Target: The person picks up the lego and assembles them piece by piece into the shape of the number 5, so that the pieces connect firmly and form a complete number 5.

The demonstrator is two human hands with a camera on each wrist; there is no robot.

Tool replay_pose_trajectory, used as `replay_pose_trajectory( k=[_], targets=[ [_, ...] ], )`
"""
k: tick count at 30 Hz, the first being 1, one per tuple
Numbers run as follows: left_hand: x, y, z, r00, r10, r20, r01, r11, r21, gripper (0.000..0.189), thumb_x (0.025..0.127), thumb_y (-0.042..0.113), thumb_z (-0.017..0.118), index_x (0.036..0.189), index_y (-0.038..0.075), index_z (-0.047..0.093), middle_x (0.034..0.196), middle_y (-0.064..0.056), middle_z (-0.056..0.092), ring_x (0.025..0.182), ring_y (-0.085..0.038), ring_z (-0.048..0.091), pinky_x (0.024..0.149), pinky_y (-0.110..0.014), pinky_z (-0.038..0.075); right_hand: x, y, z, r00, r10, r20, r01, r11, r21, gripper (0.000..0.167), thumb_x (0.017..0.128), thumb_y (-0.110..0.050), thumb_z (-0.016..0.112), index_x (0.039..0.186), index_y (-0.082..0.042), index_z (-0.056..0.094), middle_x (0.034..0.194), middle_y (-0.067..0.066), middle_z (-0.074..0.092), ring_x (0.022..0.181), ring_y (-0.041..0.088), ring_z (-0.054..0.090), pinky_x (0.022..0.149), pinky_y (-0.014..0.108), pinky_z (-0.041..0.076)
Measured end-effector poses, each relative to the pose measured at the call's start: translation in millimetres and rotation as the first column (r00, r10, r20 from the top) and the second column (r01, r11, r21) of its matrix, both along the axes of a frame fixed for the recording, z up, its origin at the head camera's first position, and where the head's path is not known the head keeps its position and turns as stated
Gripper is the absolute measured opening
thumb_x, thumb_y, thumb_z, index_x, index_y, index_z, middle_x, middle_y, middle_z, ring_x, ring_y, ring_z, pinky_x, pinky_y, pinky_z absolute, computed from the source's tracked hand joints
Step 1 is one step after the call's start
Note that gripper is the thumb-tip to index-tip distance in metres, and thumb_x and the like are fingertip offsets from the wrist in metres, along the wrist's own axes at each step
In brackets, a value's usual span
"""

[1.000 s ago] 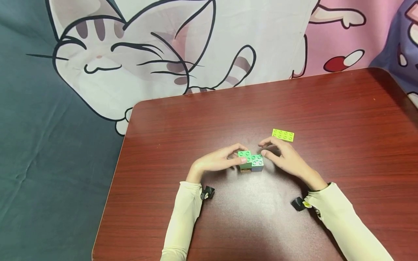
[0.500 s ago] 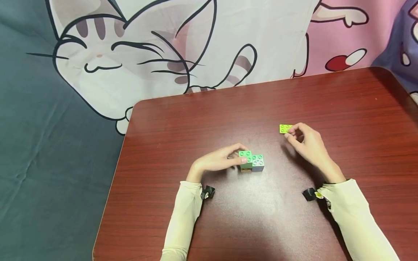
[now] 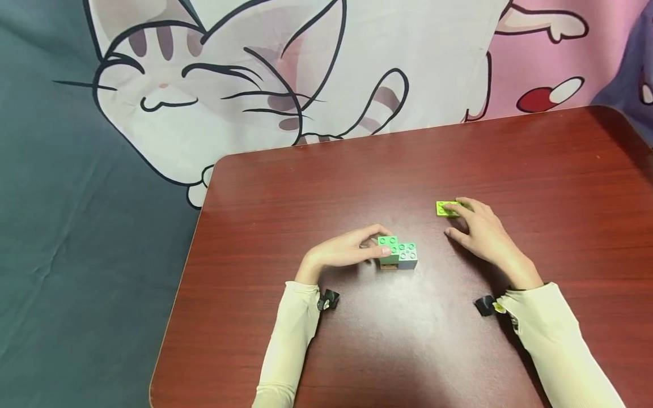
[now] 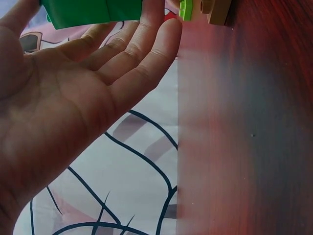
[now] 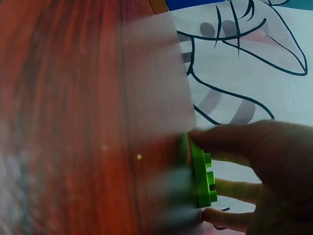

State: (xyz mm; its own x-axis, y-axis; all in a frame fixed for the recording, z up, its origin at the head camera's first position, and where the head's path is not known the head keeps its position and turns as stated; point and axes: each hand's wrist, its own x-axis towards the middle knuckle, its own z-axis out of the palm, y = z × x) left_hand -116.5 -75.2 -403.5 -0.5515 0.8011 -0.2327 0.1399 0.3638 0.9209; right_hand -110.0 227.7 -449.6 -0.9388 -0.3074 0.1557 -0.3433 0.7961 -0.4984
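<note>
Thumb and fingers of my left hand (image 3: 340, 250) hold a green toy building brick (image 3: 388, 241) from both sides. It sits on top of a small stack, with a brown brick (image 3: 389, 266) below and a blue brick (image 3: 408, 264), its studs pale with glare, at the right. In the left wrist view the green brick (image 4: 90, 11) spans from thumb to fingers. Farther right, my right hand (image 3: 483, 235) reaches over a flat lime-green brick (image 3: 440, 211). Its fingers cover that brick's right part, while the thumb is spread away from it in the head view.
Everything lies on a reddish-brown wooden table (image 3: 306, 198) with a rounded far left corner. Behind its far edge hangs a cloth (image 3: 439, 39) printed with cartoon figures. Black wrist cameras (image 3: 484, 306) are worn under both sleeves.
My right hand has moved from beside the stack to the lime-green brick, which has turned slightly; its thumb and fingers have since spread apart. My left hand keeps its hold on the green brick.
</note>
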Motion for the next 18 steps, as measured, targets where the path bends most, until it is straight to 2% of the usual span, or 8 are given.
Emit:
replay_pose_trajectory(
  k=[2,6,9,13,18],
  targets=[
    [-0.1,0.6,0.2,1.0,0.0,-0.004,0.0,1.0,0.001,0.034,0.096,0.027,0.051,0.126,0.012,0.047,0.099,-0.003,0.06,0.092,-0.03,0.06,0.079,-0.045,0.048,0.3,0.3,-0.2,0.999,-0.013,-0.05,0.013,1.0,-0.014,0.037,0.075,-0.005,0.07,0.11,-0.001,0.057,0.109,0.029,0.05,0.098,0.049,0.044,0.076,0.059,0.035],
    [0.6,-0.3,0.3,1.0,0.003,-0.001,-0.003,1.0,0.012,0.033,0.096,0.025,0.051,0.126,0.012,0.046,0.098,-0.003,0.061,0.091,-0.03,0.061,0.079,-0.047,0.047,1.4,0.3,-0.4,0.998,-0.032,-0.06,0.032,0.999,-0.009,0.028,0.074,-0.002,0.069,0.098,-0.005,0.057,0.092,0.024,0.051,0.085,0.043,0.045,0.066,0.053,0.035],
    [1.5,-1.0,-0.3,1.0,0.0,0.01,0.0,1.0,0.014,0.033,0.096,0.024,0.05,0.126,0.011,0.046,0.098,-0.004,0.061,0.089,-0.031,0.061,0.079,-0.047,0.047,2.9,0.2,0.3,0.998,-0.03,-0.05,0.03,0.999,-0.012,0.026,0.075,-0.003,0.068,0.098,-0.005,0.056,0.09,0.022,0.051,0.081,0.041,0.046,0.064,0.052,0.036],
    [1.7,-0.8,-0.2,0.998,0.007,0.059,-0.007,1.0,0.011,0.032,0.098,0.024,0.046,0.128,0.011,0.045,0.099,-0.006,0.059,0.086,-0.037,0.061,0.08,-0.046,0.048,5.3,-1.2,3.8,0.999,-0.032,-0.042,0.028,0.995,-0.094,0.027,0.076,-0.002,0.067,0.099,-0.006,0.055,0.091,0.016,0.05,0.076,0.031,0.048,0.064,0.048,0.038],
    [1.6,0.9,3.8,0.993,0.03,0.112,-0.031,0.999,0.007,0.033,0.1,0.026,0.04,0.13,0.011,0.044,0.103,-0.009,0.057,0.087,-0.041,0.06,0.082,-0.046,0.048,8.7,-6.9,9.0,0.995,0.039,-0.096,-0.059,0.974,-0.219,0.024,0.074,-0.001,0.069,0.094,-0.005,0.056,0.087,0.006,0.052,0.072,0.018,0.046,0.065,0.031,0.037]
  ],
)
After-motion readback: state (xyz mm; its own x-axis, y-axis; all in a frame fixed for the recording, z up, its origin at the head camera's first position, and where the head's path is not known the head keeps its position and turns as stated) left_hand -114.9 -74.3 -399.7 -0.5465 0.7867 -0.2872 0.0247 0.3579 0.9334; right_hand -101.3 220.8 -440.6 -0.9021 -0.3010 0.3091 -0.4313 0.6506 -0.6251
